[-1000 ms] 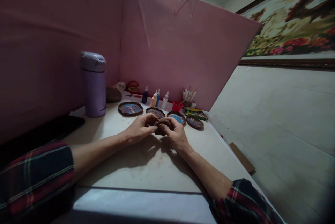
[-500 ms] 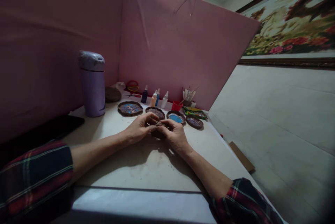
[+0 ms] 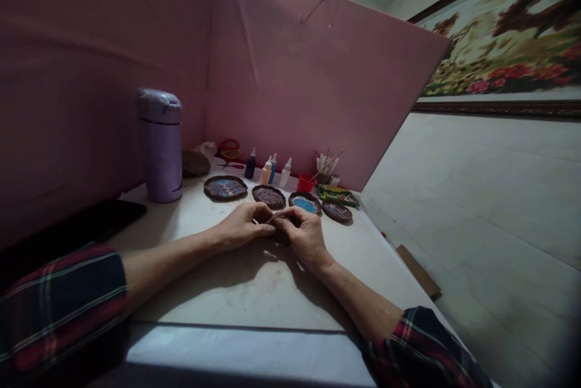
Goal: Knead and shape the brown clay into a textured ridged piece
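Observation:
A small piece of dark brown clay (image 3: 279, 235) is held just above the white table (image 3: 254, 300), between both hands. My left hand (image 3: 245, 224) pinches its left side with thumb and fingers. On the right side, my right hand (image 3: 305, 232) grips it, thumb toward me and fingers curled over the far edge. The fingers partly hide the clay's shape. Just beyond the hands lie shallow brown dishes: one with a purplish-grey filling (image 3: 269, 196), one with a blue filling (image 3: 305, 203).
A purple bottle (image 3: 161, 149) stands at the left by a dark flat object (image 3: 113, 218). Along the back are red scissors (image 3: 230, 149), small paint bottles (image 3: 265, 172), a red cup (image 3: 307, 183) and a green packet (image 3: 339, 195). More dishes (image 3: 225, 188) flank the middle ones.
My left hand's fingers have shifted down and closed in on the clay, uncovering more of the purplish-grey dish behind. My right hand stays in nearly the same place.

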Motion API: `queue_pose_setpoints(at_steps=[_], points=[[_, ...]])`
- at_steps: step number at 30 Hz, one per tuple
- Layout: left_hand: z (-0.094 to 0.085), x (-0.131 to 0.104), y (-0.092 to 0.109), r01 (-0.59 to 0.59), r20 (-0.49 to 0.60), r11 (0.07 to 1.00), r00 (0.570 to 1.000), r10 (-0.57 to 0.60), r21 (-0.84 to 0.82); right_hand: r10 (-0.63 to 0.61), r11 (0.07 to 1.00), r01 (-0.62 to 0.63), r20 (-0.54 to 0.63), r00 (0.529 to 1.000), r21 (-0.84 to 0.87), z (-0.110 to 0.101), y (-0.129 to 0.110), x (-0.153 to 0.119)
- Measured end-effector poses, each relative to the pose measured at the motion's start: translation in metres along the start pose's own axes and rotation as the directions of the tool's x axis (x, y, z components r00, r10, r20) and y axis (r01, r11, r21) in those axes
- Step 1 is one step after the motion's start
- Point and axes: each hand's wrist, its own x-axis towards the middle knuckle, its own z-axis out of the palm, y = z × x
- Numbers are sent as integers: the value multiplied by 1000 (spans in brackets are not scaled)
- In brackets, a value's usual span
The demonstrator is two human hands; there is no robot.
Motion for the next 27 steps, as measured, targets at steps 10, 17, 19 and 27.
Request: queue_pose_setpoints(at_steps=[10,17,19,27], points=[[-1,1,1,7,-99,1000,995,-4,31,-50,998,43,123,991,56,-2,7,4],[0,0,0,-35,-74,990,997,25,-139,-23,992,14,67,998,122,-1,7,5],[0,0,-1,-42,-84,992,996,32,-120,-17,994,7,82,996,110,-1,8,6],[1,0,-3,-70,-69,996,995,66,-57,19,1000,-16,130,991,-26,-2,7,4]])
